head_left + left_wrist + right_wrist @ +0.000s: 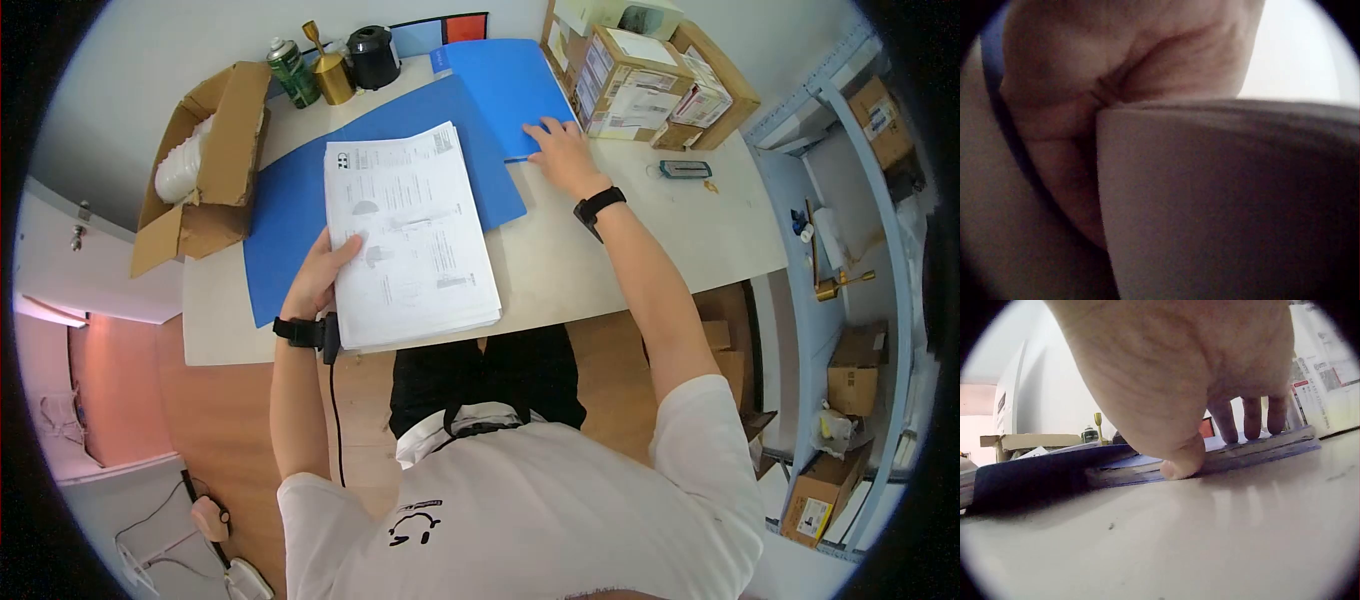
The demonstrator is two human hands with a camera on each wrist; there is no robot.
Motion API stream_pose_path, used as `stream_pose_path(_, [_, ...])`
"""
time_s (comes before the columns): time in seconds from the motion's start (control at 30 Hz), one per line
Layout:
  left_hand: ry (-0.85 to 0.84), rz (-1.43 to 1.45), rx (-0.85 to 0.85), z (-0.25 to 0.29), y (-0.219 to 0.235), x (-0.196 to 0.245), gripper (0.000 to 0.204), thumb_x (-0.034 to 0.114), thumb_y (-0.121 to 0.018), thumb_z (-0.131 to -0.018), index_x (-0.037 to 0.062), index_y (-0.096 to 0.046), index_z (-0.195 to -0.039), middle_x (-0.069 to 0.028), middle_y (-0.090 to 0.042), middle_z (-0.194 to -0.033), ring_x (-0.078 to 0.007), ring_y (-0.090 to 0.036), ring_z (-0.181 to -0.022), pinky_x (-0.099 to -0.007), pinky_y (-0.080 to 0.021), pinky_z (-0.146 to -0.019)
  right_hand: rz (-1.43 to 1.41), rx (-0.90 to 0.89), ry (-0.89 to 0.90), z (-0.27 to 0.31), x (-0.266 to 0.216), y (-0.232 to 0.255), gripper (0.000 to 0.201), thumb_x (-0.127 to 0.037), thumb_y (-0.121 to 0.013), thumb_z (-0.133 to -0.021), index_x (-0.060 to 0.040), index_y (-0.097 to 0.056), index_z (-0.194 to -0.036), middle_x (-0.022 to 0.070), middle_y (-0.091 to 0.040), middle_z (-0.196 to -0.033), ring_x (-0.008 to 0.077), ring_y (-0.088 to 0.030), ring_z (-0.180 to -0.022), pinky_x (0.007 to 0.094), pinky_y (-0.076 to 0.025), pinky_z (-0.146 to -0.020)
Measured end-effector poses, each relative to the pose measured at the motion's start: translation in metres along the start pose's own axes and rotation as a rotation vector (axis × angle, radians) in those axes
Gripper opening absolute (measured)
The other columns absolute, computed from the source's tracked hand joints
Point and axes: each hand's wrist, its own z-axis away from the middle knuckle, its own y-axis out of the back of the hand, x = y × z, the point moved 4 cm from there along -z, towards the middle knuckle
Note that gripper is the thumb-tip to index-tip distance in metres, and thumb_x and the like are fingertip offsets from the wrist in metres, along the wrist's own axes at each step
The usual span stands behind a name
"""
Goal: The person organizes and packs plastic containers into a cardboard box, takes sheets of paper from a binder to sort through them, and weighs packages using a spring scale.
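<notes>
My left hand (318, 270) grips a thick stack of printed sheets (415, 240) at its left edge, thumb on top and fingers underneath. In the left wrist view the stack's corner (1210, 200) sits against the palm. The top page carries text and small drawings. Beneath the stack, a blue folder (283, 250) lies aslant on the table. My right hand (566, 158) rests on a second, paper-filled blue folder (505, 85) farther back. Its fingers lie on the top face, and the thumb is at the near edge, low by the tabletop, in the right wrist view.
An open carton (230, 150) with white rolls stands at the left. A spray can (292, 75), a brass-coloured object (333, 78) and a black container (374, 58) are along the back. Boxes (640, 85) and a small teal-edged item (685, 169) lie right of the folder.
</notes>
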Motion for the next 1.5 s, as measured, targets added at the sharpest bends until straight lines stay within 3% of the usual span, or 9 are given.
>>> stream_pose_path(0.2, [-0.1,0.109,0.016,0.021,-0.018,-0.006,0.058,0.008,-0.062,-0.1,-0.0019,-0.033,-0.149,-0.0206,-0.055,-0.141,-0.0265,-0.06,-0.122,-0.0398,-0.054,-0.099,-0.171,0.062,-0.141,0.021,-0.01,0.001,0.049,-0.028,-0.07,-0.092,-0.0127,-0.06,-0.137,0.02,-0.054,-0.141,0.0431,-0.049,-0.125,0.0547,-0.041,-0.104])
stream_pose_path(0.3, [-0.069,0.163,0.012,0.033,-0.039,0.002,0.058,0.007,-0.062,-0.1,-0.0011,-0.034,-0.149,-0.02,-0.054,-0.141,-0.0259,-0.06,-0.123,-0.0392,-0.055,-0.099,-0.875,-0.068,-0.23,0.07,-0.043,0.026,0.053,-0.034,-0.066,-0.097,0.0046,-0.057,-0.133,0.0247,-0.061,-0.13,0.0366,-0.062,-0.112,0.0435,-0.049,-0.098])
stream_pose_path(0.4, [-0.07,0.222,-0.014,0.029,-0.072,0.004,0.057,0.008,-0.063,-0.099,-0.0009,-0.036,-0.148,-0.0192,-0.056,-0.139,-0.025,-0.06,-0.122,-0.038,-0.055,-0.098,-1.266,-0.253,-0.397,0.121,-0.081,0.052,0.056,-0.034,-0.066,-0.098,0.007,-0.052,-0.134,0.0183,-0.066,-0.12,0.0252,-0.064,-0.109,0.0374,-0.051,-0.095])
stream_pose_path(0.5, [-0.129,0.217,-0.053,0.015,-0.102,0.004,0.058,0.01,-0.064,-0.099,-0.0013,-0.036,-0.148,-0.0187,-0.057,-0.137,-0.0242,-0.061,-0.12,-0.0374,-0.056,-0.096,-1.065,0.035,-0.306,0.146,-0.082,0.057,0.052,-0.023,-0.069,-0.096,0.0072,-0.051,-0.134,0.0184,-0.067,-0.119,0.0227,-0.065,-0.109,0.0353,-0.052,-0.094])
stream_pose_path(0.7, [-0.206,-0.08,-0.039,-0.005,-0.109,-0.014,0.057,0.013,-0.064,-0.1,-0.0021,-0.035,-0.148,-0.0188,-0.06,-0.134,-0.0229,-0.064,-0.116,-0.0359,-0.058,-0.093,-1.254,-0.061,-0.543,0.16,-0.068,0.051,0.039,-0.009,-0.067,-0.092,0.0082,-0.056,-0.125,0.0163,-0.069,-0.114,0.0203,-0.066,-0.104,0.0337,-0.052,-0.092])
stream_pose_path(0.77, [0.012,0.105,-0.054,0.002,-0.103,-0.017,0.055,0.016,-0.059,-0.103,-0.0018,-0.034,-0.149,-0.019,-0.058,-0.136,-0.0236,-0.063,-0.118,-0.0377,-0.056,-0.096,-1.27,-0.058,-0.553,0.159,-0.071,0.049,0.038,-0.009,-0.067,-0.092,0.0085,-0.057,-0.125,0.0158,-0.07,-0.114,0.02,-0.066,-0.103,0.0335,-0.052,-0.091])
stream_pose_path(1.03, [0.004,0.315,0.039,0.037,-0.075,-0.037,0.054,0.01,-0.054,-0.103,-0.0026,-0.03,-0.15,-0.0206,-0.056,-0.137,-0.0256,-0.06,-0.122,-0.0382,-0.053,-0.101,-1.187,-0.128,-0.517,0.163,-0.074,0.037,0.03,-0.014,-0.066,-0.094,0.0066,-0.065,-0.116,0.0096,-0.073,-0.098,0.016,-0.067,-0.091,0.0322,-0.053,-0.082])
stream_pose_path(1.1, [-0.005,0.276,0.073,0.039,-0.075,-0.039,0.057,0.009,-0.055,-0.102,-0.0035,-0.028,-0.15,-0.0216,-0.056,-0.135,-0.0263,-0.063,-0.119,-0.039,-0.054,-0.1,-0.832,0.024,-0.522,0.171,-0.05,0.032,0.025,-0.014,-0.063,-0.096,0.0059,-0.067,-0.111,0.0068,-0.073,-0.088,0.0135,-0.066,-0.081,0.0313,-0.052,-0.075])
stream_pose_path(1.5, [-0.023,0.163,0.095,0.053,-0.069,-0.028,0.047,0.002,-0.063,-0.096,-0.0045,-0.042,-0.137,-0.0194,-0.066,-0.12,-0.022,-0.068,-0.104,-0.0341,-0.059,-0.089,-0.996,0.165,-0.76,0.206,0.037,0.047,0.024,-0.016,-0.055,-0.102,0.0044,-0.064,-0.111,0.0037,-0.068,-0.09,0.0086,-0.059,-0.081,0.0256,-0.048,-0.074])
